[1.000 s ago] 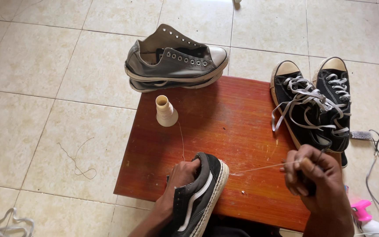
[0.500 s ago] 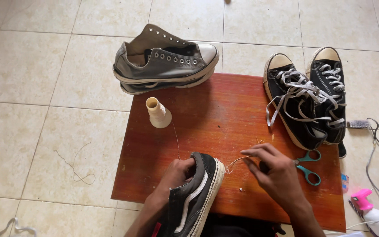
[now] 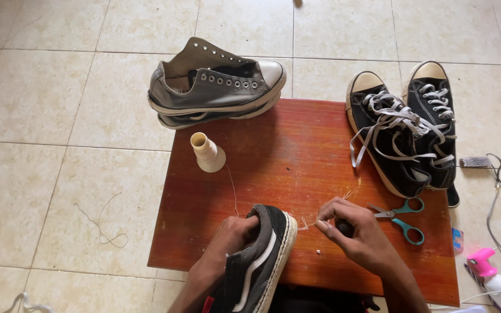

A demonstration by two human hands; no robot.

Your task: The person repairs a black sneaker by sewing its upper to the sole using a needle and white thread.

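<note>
Bottom centre of frame: your left hand point(image 3: 236, 235) grips black sneaker point(image 3: 260, 261) at toe; right hand point(image 3: 352, 232) pinches thread point(image 3: 304, 225), fingers closed round dark tool, beside teal scissors point(image 3: 401, 219).

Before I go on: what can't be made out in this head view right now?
- Dark tool in the right hand: fingers wrap it, so its kind is unclear.
- Thread from the spool to the black shoe: too thin to follow fully.
- The shoe's heel: cut off by the bottom edge.
- Left hand: fingertips hidden inside the shoe.
- Lower grey shoe: mostly covered by the one stacked on it.
</note>
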